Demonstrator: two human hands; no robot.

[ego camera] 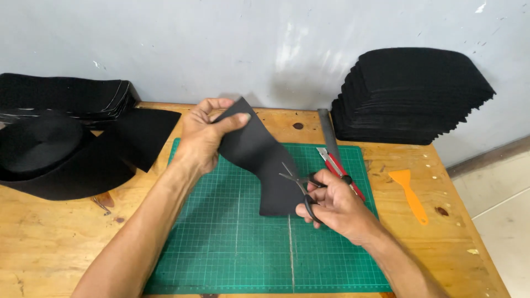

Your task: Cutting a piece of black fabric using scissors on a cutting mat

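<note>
The black fabric piece (259,157) was held up over the green cutting mat (232,248), sagging in a soft curve; it appeared light and limp, best pinched near an edge. The left hand (201,138) gripped its far corner between closed thumb and fingers. The right hand (334,204), fingers closed through the handles, held scissors (298,185) with blades parted at the piece's right edge.
</note>
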